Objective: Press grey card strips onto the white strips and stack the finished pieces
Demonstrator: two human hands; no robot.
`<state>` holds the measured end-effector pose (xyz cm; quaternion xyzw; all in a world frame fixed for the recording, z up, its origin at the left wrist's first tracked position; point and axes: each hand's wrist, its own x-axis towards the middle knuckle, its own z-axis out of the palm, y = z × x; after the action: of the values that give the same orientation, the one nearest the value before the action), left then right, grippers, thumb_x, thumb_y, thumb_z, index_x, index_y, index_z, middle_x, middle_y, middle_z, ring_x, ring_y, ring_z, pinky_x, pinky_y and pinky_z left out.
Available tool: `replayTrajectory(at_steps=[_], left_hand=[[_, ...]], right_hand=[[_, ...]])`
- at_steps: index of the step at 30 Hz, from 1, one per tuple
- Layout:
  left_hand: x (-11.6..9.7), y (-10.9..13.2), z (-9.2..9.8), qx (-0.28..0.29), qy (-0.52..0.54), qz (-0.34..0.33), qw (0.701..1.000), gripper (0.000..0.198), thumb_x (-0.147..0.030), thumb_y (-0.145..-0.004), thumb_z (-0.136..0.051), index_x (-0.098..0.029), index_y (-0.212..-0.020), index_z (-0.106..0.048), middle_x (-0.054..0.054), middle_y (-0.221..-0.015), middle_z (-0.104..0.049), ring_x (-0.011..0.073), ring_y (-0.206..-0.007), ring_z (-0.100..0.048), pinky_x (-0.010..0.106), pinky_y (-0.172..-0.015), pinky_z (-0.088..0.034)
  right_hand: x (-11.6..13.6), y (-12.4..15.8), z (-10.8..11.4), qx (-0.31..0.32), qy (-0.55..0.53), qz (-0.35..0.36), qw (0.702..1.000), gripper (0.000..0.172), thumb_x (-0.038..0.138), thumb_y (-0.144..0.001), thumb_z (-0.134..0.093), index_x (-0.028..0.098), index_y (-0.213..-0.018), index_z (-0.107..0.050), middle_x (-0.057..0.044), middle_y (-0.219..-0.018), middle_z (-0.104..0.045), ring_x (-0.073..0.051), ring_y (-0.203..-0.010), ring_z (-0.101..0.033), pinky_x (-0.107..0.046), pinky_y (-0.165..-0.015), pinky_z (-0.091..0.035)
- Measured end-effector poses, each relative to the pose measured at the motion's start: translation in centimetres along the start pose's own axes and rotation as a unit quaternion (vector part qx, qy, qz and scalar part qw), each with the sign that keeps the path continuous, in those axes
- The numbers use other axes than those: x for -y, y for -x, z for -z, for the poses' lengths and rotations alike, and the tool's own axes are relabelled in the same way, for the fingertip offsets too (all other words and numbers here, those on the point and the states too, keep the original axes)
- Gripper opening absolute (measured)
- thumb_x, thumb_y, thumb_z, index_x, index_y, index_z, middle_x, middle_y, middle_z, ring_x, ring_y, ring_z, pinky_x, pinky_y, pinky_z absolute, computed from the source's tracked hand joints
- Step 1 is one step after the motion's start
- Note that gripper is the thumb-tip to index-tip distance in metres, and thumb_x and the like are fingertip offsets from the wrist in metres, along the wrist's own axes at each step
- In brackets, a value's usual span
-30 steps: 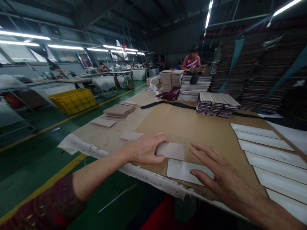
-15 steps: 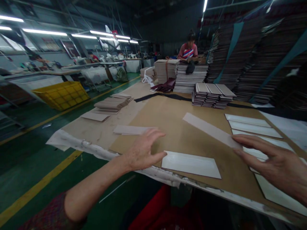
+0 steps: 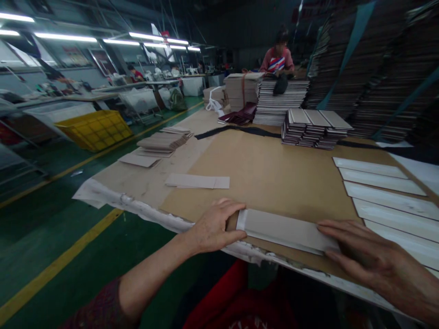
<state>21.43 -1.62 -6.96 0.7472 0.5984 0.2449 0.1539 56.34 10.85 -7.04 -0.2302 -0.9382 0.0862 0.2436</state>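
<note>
A grey cardboard strip [image 3: 284, 228] lies lengthwise over a glossy white panel [image 3: 241, 220] near the table's front edge. The panel shows mainly as a white margin at the left end. My right hand [image 3: 370, 256] grips the strip's right end, fingers on the far side and thumb on the near side. My left hand [image 3: 219, 226] is at the panel's left end, thumb and fingers spread apart, fingertips at its corners. Beyond my left hand, a few loose cardboard strips [image 3: 199, 181] lie overlapping on the brown table surface.
Several white panels [image 3: 380, 183] lie in an overlapping row at the right. Stacks of cardboard pieces [image 3: 161, 142] are at the left, bundled panels [image 3: 313, 130] further back. A person [image 3: 278, 59] works behind a tall stack [image 3: 281, 103]. A yellow bin [image 3: 94, 130] stands on the green floor.
My right hand has brought the cardboard strip down and left onto the white panel. My left hand has shifted slightly right to the panel's end. The view has turned a little.
</note>
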Motion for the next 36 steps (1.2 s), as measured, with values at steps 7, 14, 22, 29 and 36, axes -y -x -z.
replayTrajectory(at_steps=[7, 14, 22, 29, 36], left_hand=[[-0.2, 0.1, 0.1, -0.012, 0.024, -0.001, 1.0, 0.057, -0.039, -0.081, -0.075, -0.023, -0.131, -0.054, 0.011, -0.126, -0.064, 0.0306, -0.118, -0.055, 0.052, -0.103, -0.046], [0.0, 0.2, 0.0, -0.014, 0.027, -0.008, 1.0, 0.053, -0.042, -0.084, -0.072, -0.023, -0.131, -0.055, 0.01, -0.123, -0.065, 0.0301, -0.117, -0.056, 0.051, -0.102, -0.046], [0.1, 0.2, -0.1, -0.016, 0.022, -0.026, 0.999, 0.046, -0.039, -0.09, -0.066, -0.021, -0.13, -0.056, 0.011, -0.125, -0.066, 0.0291, -0.119, -0.056, 0.05, -0.102, -0.045], [0.4, 0.1, -0.3, -0.017, 0.031, -0.039, 0.999, 0.038, -0.036, -0.089, -0.068, -0.024, -0.124, -0.06, 0.008, -0.126, -0.066, 0.0268, -0.119, -0.056, 0.049, -0.104, -0.044], [0.5, 0.1, -0.2, -0.01, 0.016, -0.034, 0.999, 0.034, -0.035, -0.091, -0.066, -0.026, -0.123, -0.061, 0.007, -0.126, -0.064, 0.0276, -0.119, -0.055, 0.049, -0.102, -0.045]], right_hand=[[0.2, -0.7, -0.9, 0.027, 0.001, 0.014, 1.0, 0.04, 0.047, -0.094, -0.059, 0.027, -0.128, -0.067, -0.005, -0.127, -0.069, -0.029, -0.115, -0.067, -0.051, -0.099, -0.057], [-0.2, -0.6, -1.6, 0.032, -0.005, 0.007, 0.999, 0.04, 0.046, -0.094, -0.059, 0.028, -0.128, -0.068, -0.005, -0.128, -0.069, -0.029, -0.116, -0.066, -0.051, -0.099, -0.058], [-0.7, -0.3, -2.1, 0.052, 0.016, 0.011, 0.998, 0.04, 0.046, -0.094, -0.06, 0.027, -0.128, -0.067, -0.005, -0.132, -0.066, -0.029, -0.121, -0.062, -0.053, -0.101, -0.056], [-0.3, -0.7, -1.9, 0.055, 0.005, 0.002, 0.998, 0.039, 0.044, -0.093, -0.06, 0.026, -0.127, -0.069, -0.006, -0.129, -0.069, -0.029, -0.118, -0.064, -0.053, -0.102, -0.054], [0.7, -1.4, -1.0, 0.089, -0.002, -0.004, 0.996, 0.036, 0.033, -0.096, -0.057, 0.019, -0.127, -0.069, -0.009, -0.128, -0.069, -0.028, -0.121, -0.062, -0.051, -0.103, -0.053]])
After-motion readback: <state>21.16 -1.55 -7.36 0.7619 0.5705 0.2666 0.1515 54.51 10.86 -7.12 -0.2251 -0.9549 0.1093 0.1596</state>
